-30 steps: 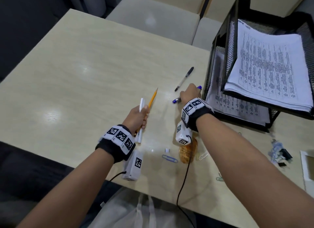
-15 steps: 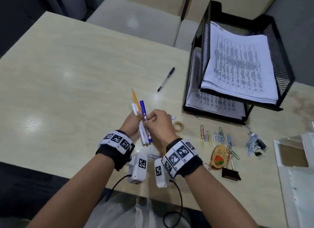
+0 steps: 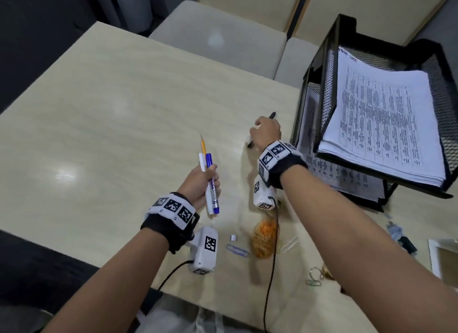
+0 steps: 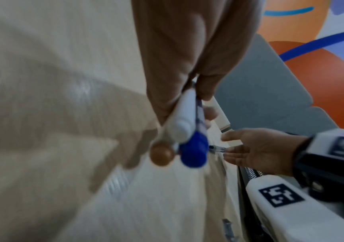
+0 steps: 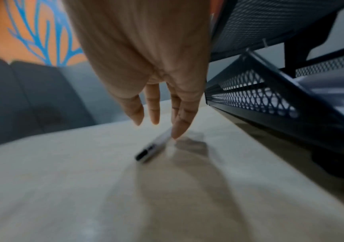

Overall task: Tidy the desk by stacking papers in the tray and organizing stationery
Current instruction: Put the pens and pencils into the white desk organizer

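Pale wood-grain laminate makes up the worktop (image 3: 104, 124), with a black two-tier wire-mesh paper tray (image 3: 322, 67) at about two o'clock from our hands and the printed white sheets (image 3: 386, 124) already stacked in both tiers.

Our left hand (image 3: 198, 186) has its fingers (image 4: 206, 81) curled round a bundle of three: a yellow wooden pencil (image 3: 203, 145), a white plastic pen (image 3: 202, 161) and a blue-capped whiteboard marker (image 3: 212, 186), tips pointing toward twelve o'clock. Our right hand (image 3: 266, 134) reaches toward one o'clock over a slim clear-barrelled pen with black ends (image 5: 154, 147), which lies flat on the worktop just beside the tray's lower edge; its fingers (image 5: 181, 124) are apart and nearly straight, one tip touching the barrel, nothing gripped yet.

We judge the main risk to be a roll: a round barrel nudged by one fingertip could slide under the tray's rim, where it would be awkward to reach. The three-item bundle could also splay or drop one piece if the left grip loosens while we attend to the right (the marker looks the slickest). A blue wire paper clip (image 3: 236, 249) and other small clips lie loose near six o'clock, and the wrist cable (image 3: 270, 270) could drag them.
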The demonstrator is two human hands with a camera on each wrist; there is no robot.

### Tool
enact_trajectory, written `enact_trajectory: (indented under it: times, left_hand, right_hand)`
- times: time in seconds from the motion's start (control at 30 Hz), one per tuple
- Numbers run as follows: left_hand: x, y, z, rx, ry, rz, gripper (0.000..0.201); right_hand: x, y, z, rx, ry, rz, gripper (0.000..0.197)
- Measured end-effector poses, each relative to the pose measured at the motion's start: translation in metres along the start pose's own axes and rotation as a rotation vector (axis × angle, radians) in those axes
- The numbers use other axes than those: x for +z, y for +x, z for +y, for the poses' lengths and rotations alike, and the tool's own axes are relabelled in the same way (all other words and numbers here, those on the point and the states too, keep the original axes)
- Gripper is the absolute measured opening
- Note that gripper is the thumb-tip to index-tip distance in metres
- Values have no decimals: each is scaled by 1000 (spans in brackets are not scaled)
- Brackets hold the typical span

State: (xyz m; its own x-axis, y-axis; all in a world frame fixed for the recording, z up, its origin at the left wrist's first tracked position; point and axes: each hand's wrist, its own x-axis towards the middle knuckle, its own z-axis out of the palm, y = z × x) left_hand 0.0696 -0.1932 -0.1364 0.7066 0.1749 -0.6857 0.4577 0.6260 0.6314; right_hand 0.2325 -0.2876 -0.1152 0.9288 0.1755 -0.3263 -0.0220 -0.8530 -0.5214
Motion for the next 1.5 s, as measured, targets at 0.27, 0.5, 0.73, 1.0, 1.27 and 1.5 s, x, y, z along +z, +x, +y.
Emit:
enact_trajectory:
  times: [0.27, 0.5, 0.73, 1.0, 1.27, 1.5]
  left_hand:
    - [12, -12, 3, 73, 356, 39, 26]
    - [71, -48, -57, 47, 839, -234, 30]
    - [191, -85, -121, 193, 1171, -586, 18]
    - [329, -130, -187, 307, 968, -735, 27]
    - [388, -148, -247, 151, 862, -842, 23]
    - [398, -143, -277, 180, 1022, -994, 27]
  right_hand:
    - [18, -32, 26, 24, -6, 11, 23]
    - [-32, -151, 105, 135, 388, 38, 42]
    - [-135, -257, 233, 244, 682, 298, 27]
    - [-222, -311, 354, 516, 380, 922, 12]
    - [-228, -309, 432, 698, 253, 695, 23]
    - [-246, -318, 425, 442, 628, 837, 27]
